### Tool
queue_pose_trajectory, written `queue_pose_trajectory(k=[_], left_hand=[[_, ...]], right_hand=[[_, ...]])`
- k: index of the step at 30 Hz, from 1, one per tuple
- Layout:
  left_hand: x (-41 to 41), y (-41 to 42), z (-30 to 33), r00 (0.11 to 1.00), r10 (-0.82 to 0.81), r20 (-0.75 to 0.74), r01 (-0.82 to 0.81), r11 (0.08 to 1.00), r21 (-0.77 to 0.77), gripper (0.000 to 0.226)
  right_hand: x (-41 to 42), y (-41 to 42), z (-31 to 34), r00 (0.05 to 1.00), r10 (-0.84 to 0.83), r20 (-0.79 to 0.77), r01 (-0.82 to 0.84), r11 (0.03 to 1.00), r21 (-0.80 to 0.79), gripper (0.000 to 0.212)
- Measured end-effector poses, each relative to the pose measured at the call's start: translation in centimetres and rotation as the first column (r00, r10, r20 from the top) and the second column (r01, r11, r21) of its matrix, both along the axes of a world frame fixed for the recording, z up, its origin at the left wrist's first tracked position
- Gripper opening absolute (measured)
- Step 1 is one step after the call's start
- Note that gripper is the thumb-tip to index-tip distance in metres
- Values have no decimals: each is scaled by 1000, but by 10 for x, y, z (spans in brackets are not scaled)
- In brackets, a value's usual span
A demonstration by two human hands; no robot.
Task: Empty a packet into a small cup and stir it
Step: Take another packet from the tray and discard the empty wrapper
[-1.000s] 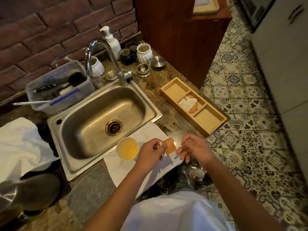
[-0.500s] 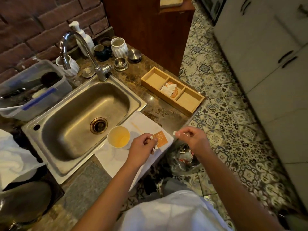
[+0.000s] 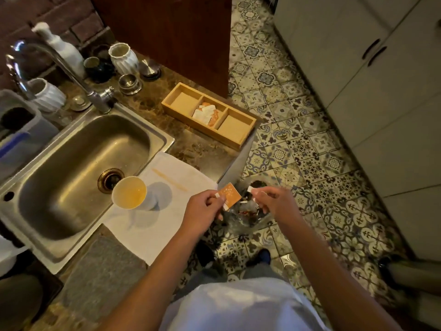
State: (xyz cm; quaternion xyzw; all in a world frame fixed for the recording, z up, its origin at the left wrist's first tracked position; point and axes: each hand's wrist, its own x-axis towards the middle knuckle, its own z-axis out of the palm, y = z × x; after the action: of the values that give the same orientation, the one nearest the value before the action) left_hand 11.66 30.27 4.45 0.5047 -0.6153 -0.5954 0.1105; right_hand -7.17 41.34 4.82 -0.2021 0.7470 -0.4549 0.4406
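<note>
My left hand (image 3: 205,211) pinches an orange packet (image 3: 229,195) past the counter's front edge. My right hand (image 3: 272,199) holds a small white torn-off strip (image 3: 250,189) of the packet, a short way to the right of it. Both hands hover over a waste bin (image 3: 245,211) lined with clear plastic on the floor. A small white cup (image 3: 130,193) with yellow-orange liquid stands on a white towel (image 3: 167,211) at the sink's rim, left of my left hand. A thin wooden stirrer (image 3: 170,179) lies on the towel behind the cup.
A steel sink (image 3: 71,168) with a tap (image 3: 71,70) fills the left. A wooden three-part tray (image 3: 207,115) holds more packets in its middle part. Jars, cups and a soap bottle stand by the brick wall. Patterned floor tiles and white cupboards lie right.
The packet's top strip has come off; my right hand has drawn away to the right with it. The view has swung right and both hands now sit over the bin.
</note>
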Motion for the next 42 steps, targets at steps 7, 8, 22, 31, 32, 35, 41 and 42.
queue_pose_trajectory(k=[7,8,22,31,32,35,41,42], left_hand=[[-59,44,-34,989,-57,140,48,997,66,15],[-67,50,-41,983,-68,168,53,994,91,16],[-154,57,-139,933,-140,333,61,970,236,18],[-189,20,-268,851,-202,485,24,937,348,21],[-192,16,-283,846,-201,494,15,935,354,20],[-199,2,-328,827,-204,523,15,940,342,20],[-217,-23,-414,832,-95,546,-66,961,268,22],[-218,-25,-428,828,-96,552,-67,961,267,22]], right_hand=[[-57,57,-42,972,-199,122,192,979,66,19],[-65,64,-48,961,-224,160,212,973,87,19],[-130,95,-138,927,-370,67,336,896,291,17],[-122,73,-255,841,-523,138,413,785,462,15],[-121,70,-270,839,-529,131,420,780,464,14],[-124,54,-309,858,-509,72,423,779,463,11],[-137,21,-406,850,-526,8,447,731,515,24],[-136,16,-423,837,-547,8,465,718,518,21]])
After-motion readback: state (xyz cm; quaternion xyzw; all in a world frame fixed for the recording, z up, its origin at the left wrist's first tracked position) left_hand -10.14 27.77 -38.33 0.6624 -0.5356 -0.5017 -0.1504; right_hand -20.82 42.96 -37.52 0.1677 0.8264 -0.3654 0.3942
